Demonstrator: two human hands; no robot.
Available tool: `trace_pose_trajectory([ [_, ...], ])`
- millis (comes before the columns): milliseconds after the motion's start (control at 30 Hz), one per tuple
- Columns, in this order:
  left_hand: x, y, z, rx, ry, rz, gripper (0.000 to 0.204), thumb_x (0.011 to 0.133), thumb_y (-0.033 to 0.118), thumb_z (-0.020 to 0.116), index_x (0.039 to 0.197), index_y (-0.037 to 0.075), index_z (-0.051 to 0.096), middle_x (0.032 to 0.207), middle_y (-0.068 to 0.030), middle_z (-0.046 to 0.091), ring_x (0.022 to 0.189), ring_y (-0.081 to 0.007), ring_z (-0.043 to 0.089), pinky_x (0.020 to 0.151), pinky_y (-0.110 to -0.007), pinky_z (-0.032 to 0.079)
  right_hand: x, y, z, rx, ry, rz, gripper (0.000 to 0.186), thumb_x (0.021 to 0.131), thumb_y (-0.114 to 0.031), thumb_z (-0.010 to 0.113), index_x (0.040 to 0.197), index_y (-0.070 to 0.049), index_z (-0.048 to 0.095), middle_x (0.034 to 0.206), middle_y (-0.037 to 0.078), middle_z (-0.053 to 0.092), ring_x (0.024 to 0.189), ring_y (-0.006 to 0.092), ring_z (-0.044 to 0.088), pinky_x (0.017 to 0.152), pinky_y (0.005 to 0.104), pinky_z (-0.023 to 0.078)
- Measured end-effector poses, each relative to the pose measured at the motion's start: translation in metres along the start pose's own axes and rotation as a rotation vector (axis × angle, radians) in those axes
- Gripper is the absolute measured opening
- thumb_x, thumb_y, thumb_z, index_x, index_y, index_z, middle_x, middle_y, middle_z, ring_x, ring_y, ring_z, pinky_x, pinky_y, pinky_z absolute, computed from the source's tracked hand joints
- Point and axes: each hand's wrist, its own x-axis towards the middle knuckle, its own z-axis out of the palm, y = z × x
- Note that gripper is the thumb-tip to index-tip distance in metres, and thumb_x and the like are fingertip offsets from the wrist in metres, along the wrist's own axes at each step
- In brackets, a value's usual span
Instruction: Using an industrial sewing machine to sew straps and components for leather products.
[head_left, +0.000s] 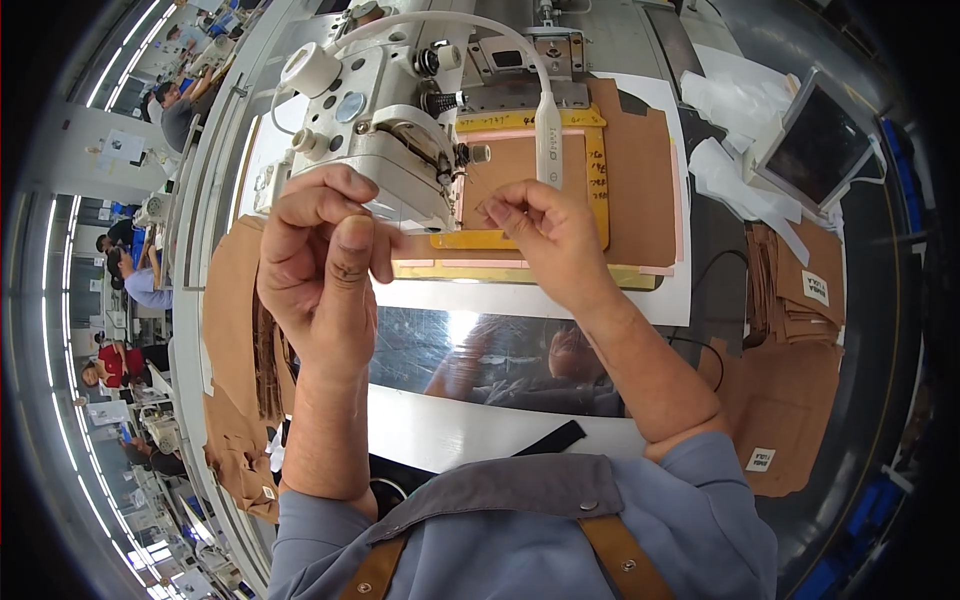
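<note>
My left hand (pixel 318 265) is raised in front of the white sewing machine head (pixel 368 165), its thumb and index finger pinched on something too small to make out. My right hand (pixel 540 240) is a little lower and to the right, fingers curled in a pinch near the needle assembly (pixel 450 180); whatever it holds is too fine to name. Behind it, a yellow clamp frame (pixel 598 215) lies over a brown panel (pixel 645 180) edged with pink strips on a white board. A white handheld device (pixel 548 140) on a tube hangs just above my right hand.
Brown piece stacks flank me at left (pixel 230 300) and right (pixel 800 400). A small screen (pixel 815 140) stands upper right beside crumpled white material (pixel 735 110). A reflective metal plate (pixel 410 350) lies before the machine. Several co-workers (pixel 140 280) are at machines far left.
</note>
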Motion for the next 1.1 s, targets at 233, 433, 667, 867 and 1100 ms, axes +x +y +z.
trace_pose_trajectory([
  [233, -0.076, -0.012, -0.001, -0.137, 0.032, -0.537, 0.01, 0.099, 0.009, 0.061, 0.101, 0.001, 0.055, 0.109, -0.0085, 0.055, 0.058, -0.0049, 0.043, 0.052, -0.02, 0.037, 0.007, 0.023, 0.003, 0.017, -0.001, 0.083, 0.017, 0.097, -0.009, 0.065, 0.111, 0.001, 0.07, 0.1, 0.01, 0.075, 0.09, 0.0142, 0.071, 0.08, 0.0266, 0.056],
  [433, -0.105, -0.025, -0.002, 0.038, -0.022, -0.602, 0.007, 0.098, 0.005, 0.063, 0.099, 0.002, 0.057, 0.106, -0.0059, 0.06, 0.069, -0.004, 0.049, 0.06, -0.019, 0.042, 0.002, 0.015, 0.007, -0.096, -0.032, 0.046, 0.017, 0.095, -0.008, 0.068, 0.11, -0.001, 0.071, 0.099, 0.008, 0.075, 0.084, 0.0135, 0.07, 0.074, 0.0275, 0.056],
  [667, -0.103, -0.018, -0.004, 0.16, -0.047, -0.535, 0.009, 0.098, 0.007, 0.065, 0.099, 0.002, 0.058, 0.107, -0.007, 0.058, 0.072, -0.0043, 0.049, 0.062, -0.019, 0.043, 0.023, -0.006, 0.001, -0.393, 0.122, -0.197, 0.013, 0.088, -0.005, 0.071, 0.101, -0.003, 0.07, 0.082, 0.007, 0.068, 0.075, 0.0197, 0.069, 0.067, 0.0316, 0.055],
  [867, -0.106, -0.015, -0.005, 0.224, -0.046, -0.556, 0.009, 0.097, 0.006, 0.065, 0.098, 0.001, 0.058, 0.108, -0.0086, 0.058, 0.072, -0.0046, 0.049, 0.062, -0.019, 0.043, 0.061, -0.009, -0.021, -0.754, 0.097, -0.481, 0.003, 0.081, -0.008, 0.073, 0.084, -0.007, 0.074, 0.081, 0.008, 0.068, 0.075, 0.0278, 0.07, 0.067, 0.0372, 0.056],
  [1100, -0.105, -0.016, 0.002, 0.364, -0.073, -0.506, 0.008, 0.095, 0.003, 0.067, 0.095, 0.0, 0.06, 0.107, -0.0107, 0.059, 0.078, -0.0077, 0.052, 0.065, -0.021, 0.045, 0.083, -0.005, -0.031, -0.657, -0.051, -0.478, 0.002, 0.076, -0.009, 0.074, 0.077, -0.008, 0.073, 0.078, 0.008, 0.069, 0.076, 0.0272, 0.071, 0.068, 0.0396, 0.056],
])
